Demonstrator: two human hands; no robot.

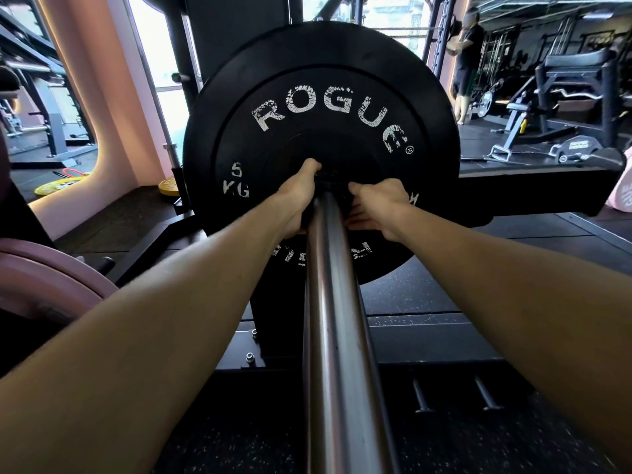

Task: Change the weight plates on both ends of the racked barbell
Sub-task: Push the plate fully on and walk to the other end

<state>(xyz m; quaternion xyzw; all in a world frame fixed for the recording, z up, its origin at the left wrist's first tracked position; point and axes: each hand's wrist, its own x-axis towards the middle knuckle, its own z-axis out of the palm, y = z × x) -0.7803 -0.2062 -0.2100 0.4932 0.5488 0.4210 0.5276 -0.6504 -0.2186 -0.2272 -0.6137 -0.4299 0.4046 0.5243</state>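
Black ROGUE 5 KG plate (321,107) on steel sleeve (333,302); both hands apparently gripping its hub

The long steel barbell sleeve (337,302) runs bare from the camera to the large black rubber bumper plate (321,107), leaving open room on both sides along its length. At the plate's hub the left hand (297,200) and right hand (379,206) crowd a dark collar (330,183), closing access there. A pink plate (51,285) intrudes lower left; two short floor pegs (422,395) stand lower right.
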